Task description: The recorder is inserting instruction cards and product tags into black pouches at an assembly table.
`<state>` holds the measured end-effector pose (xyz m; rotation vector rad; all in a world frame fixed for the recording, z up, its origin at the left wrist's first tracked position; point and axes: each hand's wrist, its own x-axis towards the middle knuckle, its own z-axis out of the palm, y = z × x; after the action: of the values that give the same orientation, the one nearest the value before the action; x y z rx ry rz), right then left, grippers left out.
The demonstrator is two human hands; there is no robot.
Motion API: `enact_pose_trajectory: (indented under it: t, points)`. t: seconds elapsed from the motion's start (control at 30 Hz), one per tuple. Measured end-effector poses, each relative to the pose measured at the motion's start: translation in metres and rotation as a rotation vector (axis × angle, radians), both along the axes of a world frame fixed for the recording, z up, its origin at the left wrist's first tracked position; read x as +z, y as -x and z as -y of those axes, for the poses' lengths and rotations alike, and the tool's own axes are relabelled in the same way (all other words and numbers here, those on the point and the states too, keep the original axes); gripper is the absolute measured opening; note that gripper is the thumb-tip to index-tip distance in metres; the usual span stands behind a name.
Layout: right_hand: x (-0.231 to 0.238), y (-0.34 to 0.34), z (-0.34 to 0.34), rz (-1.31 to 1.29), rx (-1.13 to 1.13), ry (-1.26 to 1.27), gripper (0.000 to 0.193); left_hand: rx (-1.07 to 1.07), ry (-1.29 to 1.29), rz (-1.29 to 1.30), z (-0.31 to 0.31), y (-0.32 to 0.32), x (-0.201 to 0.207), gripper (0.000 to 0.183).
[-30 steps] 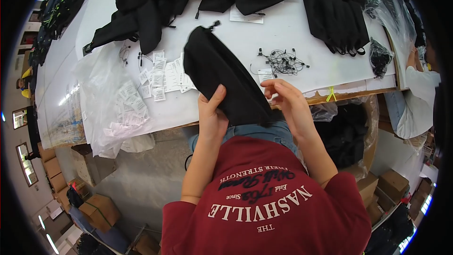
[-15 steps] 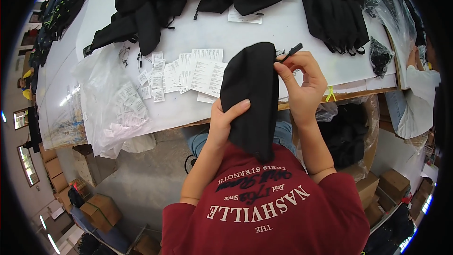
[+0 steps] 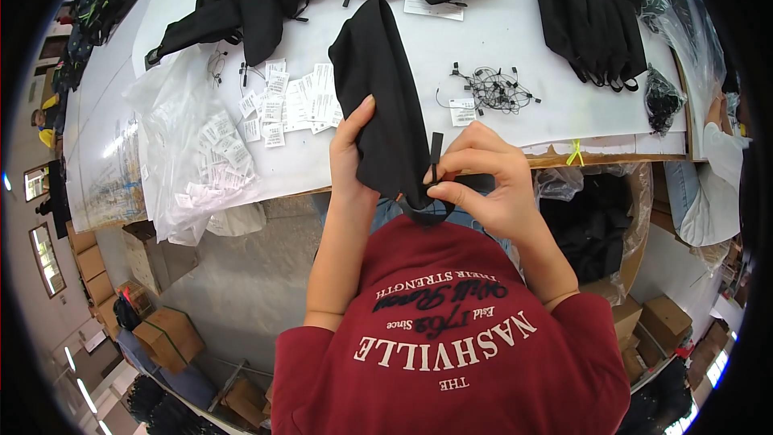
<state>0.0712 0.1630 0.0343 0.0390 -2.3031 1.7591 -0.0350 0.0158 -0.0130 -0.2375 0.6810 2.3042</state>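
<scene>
My left hand (image 3: 356, 153) is closed around the side of a black fabric pouch (image 3: 374, 89), which stands tilted over the table's near edge. At the pouch's lower end, my right hand (image 3: 483, 177) pinches a tag string with a flat black tab (image 3: 436, 149) sticking up from the fingertips. A short black loop (image 3: 431, 213) hangs from the same end of the pouch, just below the fingers. Beyond the right hand, a tangled heap of black tag strings (image 3: 503, 90) lies on the white table (image 3: 451, 36), beside a small white printed card (image 3: 462, 112).
White printed tags (image 3: 274, 105) lie left of the pouch, near a clear plastic bag (image 3: 173, 153) holding more tags. Black pouches (image 3: 592, 32) are piled along the far side. Below the table's right edge stands a plastic-lined box (image 3: 636, 234) of black items. Another person's arm (image 3: 713, 117) shows at far right.
The pouch has tilted and moved up and left. My right hand has come down from its upper end to its lower end, the black tab still at the fingertips, uncovering the string heap.
</scene>
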Motion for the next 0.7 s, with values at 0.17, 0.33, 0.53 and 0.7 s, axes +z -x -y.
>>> enact_pose_trajectory:
  t: [0.17, 0.33, 0.53, 0.7]
  points:
    - [0.002, -0.002, -0.008, -0.031, -0.078, -0.348, 0.026, 0.12, 0.228, -0.163, 0.0, -0.002, 0.001, 0.029]
    - [0.012, 0.003, -0.007, -0.122, -0.1, -0.828, 0.06, 0.159, 0.393, -0.215, 0.001, -0.011, 0.01, 0.034]
    - [0.01, 0.022, -0.019, -0.227, -0.025, -0.857, 0.054, 0.028, 0.289, -0.31, 0.01, -0.032, 0.014, 0.036]
    - [0.014, 0.018, -0.031, -0.075, -0.037, -0.237, 0.05, 0.185, 1.036, -1.069, 0.039, -0.017, 0.002, 0.054]
